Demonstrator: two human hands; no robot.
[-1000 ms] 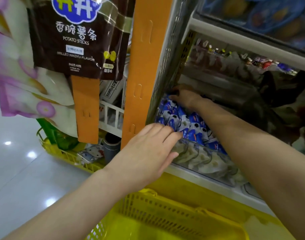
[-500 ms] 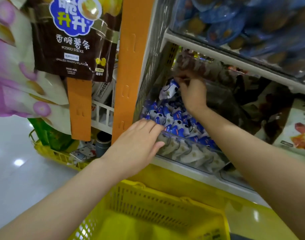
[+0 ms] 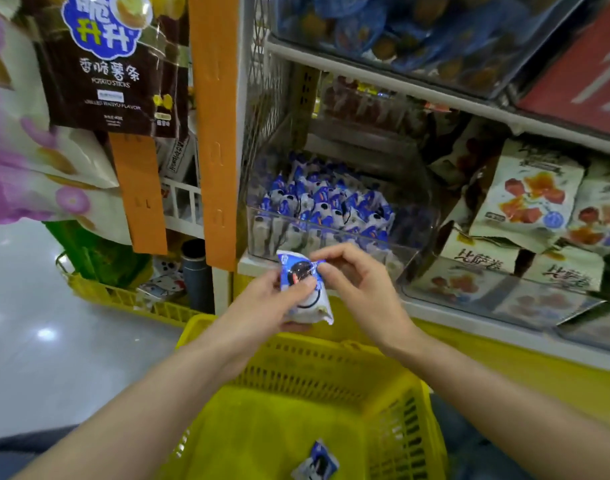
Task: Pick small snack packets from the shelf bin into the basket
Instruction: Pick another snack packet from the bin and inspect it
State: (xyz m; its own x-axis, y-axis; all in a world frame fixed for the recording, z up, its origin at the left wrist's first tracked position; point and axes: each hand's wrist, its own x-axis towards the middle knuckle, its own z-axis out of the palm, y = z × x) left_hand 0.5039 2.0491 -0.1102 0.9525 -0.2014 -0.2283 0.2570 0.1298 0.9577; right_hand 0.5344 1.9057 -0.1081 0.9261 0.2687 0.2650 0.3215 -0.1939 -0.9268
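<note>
We hold one small snack packet (image 3: 314, 306) between both hands, just in front of the lower edge of the shelf bin (image 3: 331, 239) and above the far rim of the yellow basket (image 3: 314, 374). Our left hand (image 3: 262, 306) grips the packet from the left side, its thumb curled across the printed front and the other fingers tucked behind, where we cannot see them. Our right hand (image 3: 362, 287) pinches the packet's crimped top edge between thumb and forefinger, the remaining fingers loosely curled beside them. The packet is white and blue with a dark round picture on its face, and it stands roughly upright, its top leaning a little to the left. The bin is a clear-walled box on the shelf, and the heap of packets (image 3: 324, 202) in it carries the same white and blue print. They fill its left part, while the right part looks dark and we cannot tell what lies there. On the basket's floor, near the bottom edge of the view, lies a second packet (image 3: 315, 462) of the same kind. Right of the bin, pale snack bags (image 3: 532, 192) with red and orange pictures lean in a neighbouring compartment. Left of the shelf an orange hanging strip (image 3: 213, 133) runs down its post, and a dark potato sticks bag (image 3: 113, 64) hangs further left above a glossy floor (image 3: 36, 358).
</note>
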